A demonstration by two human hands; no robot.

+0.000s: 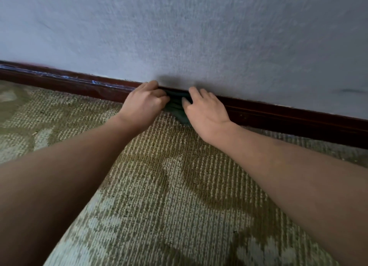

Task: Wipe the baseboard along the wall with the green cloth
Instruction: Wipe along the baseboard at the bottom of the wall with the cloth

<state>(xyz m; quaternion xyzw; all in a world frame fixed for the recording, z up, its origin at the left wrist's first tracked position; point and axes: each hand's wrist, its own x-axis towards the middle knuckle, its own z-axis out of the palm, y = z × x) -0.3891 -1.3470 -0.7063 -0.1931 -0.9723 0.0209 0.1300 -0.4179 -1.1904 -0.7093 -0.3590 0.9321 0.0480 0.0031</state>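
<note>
Two hands, mine: left hand (145, 102) gripping crumpled dark-green fabric cloth (177, 107); right hand (206, 114) flat-fingered, pressing it against glossy dark-brown wooden baseboard (79, 84).

Most of the green cloth (176, 107) is hidden under the left hand (145, 103) and right hand (206, 111); only a dark bunch shows between them. The baseboard (278, 114) runs off both side edges. Both forearms (59, 166) are cropped.

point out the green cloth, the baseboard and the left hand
green cloth (176, 106), head view, on the bunched fold showing between the two hands
baseboard (288, 119), head view, on its bare dark front face right of the hands
left hand (144, 103), head view, on the back of the hand
</note>
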